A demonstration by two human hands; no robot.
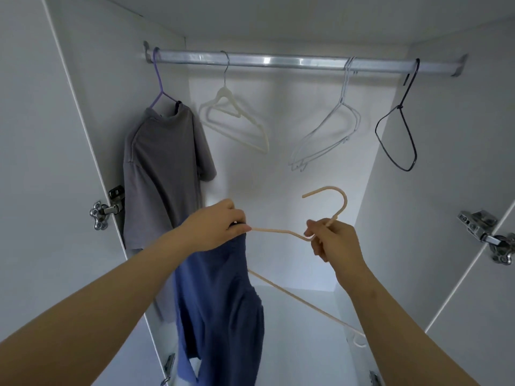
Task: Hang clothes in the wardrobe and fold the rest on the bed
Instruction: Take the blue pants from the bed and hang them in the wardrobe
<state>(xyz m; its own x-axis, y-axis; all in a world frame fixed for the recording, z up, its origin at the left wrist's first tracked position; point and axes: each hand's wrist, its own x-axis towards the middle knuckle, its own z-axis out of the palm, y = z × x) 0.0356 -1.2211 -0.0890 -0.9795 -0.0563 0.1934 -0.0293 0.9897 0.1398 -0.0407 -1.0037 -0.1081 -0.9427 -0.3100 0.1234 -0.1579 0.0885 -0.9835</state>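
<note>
Head view: left hand [216,228] pinches blue shirt [220,302] onto hanger [281,232] shoulder, right hand [331,240] grips its neck (steadying it) below rail [292,62].

Crumpled blue garment [220,302] hanging from left end of peach hanger [274,231], hook upward

Dim, soft light; glare on rail [292,62]; perhaps wide-angle bending.
</note>
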